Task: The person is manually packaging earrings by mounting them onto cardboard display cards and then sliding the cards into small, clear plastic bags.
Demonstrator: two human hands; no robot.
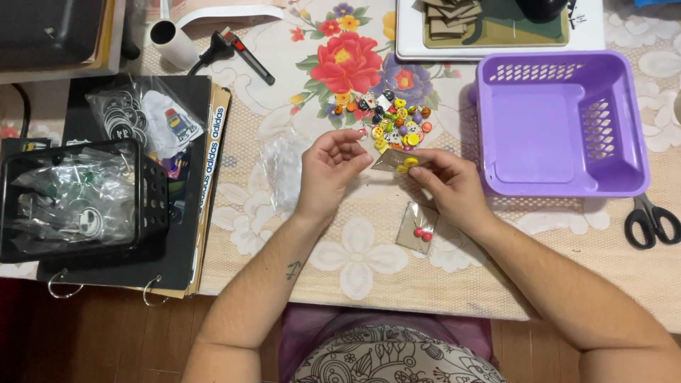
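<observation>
Pinched between thumb and fingers of the right hand [447,181]: a small tan card [396,160] carrying yellow bead pieces, held just above the surface [369,269], which wears a lace-patterned cloth with printed flowers. Left hand [332,164] raised just beside it, fingers curled, fingertips close to the card's left edge; cannot tell whether touching or clamped on anything. Directly behind the card, a heap of colourful small beads and buttons [397,120] on the cloth. Near the right wrist, flat on the cloth, a second small card in a clear bag with two red beads [418,228]. Left of the left hand, a crumpled clear plastic bag [280,167]. To the right, a purple plastic basket [560,124], and beyond its corner black-handled scissors [651,220]. Far left, a black perforated bin [78,198] stuffed with clear bags, resting on a dark ring binder [191,234]. At the top edge, a white tray [496,50] with brown card pieces.
</observation>
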